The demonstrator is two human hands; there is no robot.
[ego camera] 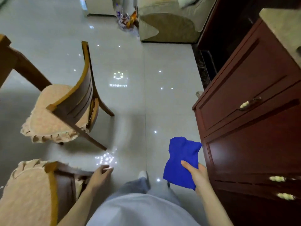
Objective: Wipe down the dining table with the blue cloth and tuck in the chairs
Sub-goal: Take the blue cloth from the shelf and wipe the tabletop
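**Blue cloth in R hand, chairs not yet tucked**

Blue cloth (182, 160) is bunched in the right hand (197, 176), thumb on top, fingers curled under it. Soft, crumpled fabric, long axis running away from the body. It's low on the person's right, just beside a dark red wooden cabinet (244, 152) w/ brass-look handles. It's well apart from the worktop (4, 46), of which only a wooden corner & leg show at far left. So wiping prob. means a turn left, and the cloth hand is the farther one.

Left hand (101, 174) grasps nothing, fingers loosely curled, just beside the back of the near chair (32, 193). Touching or not, can't tell (blurred). Far chair (70, 101) stands angled, pulled out: curved wooden back, frilled peach seat cushion. Floor (130, 95) is glossy pale tile. Left hand is nearer both chairs for tucking.
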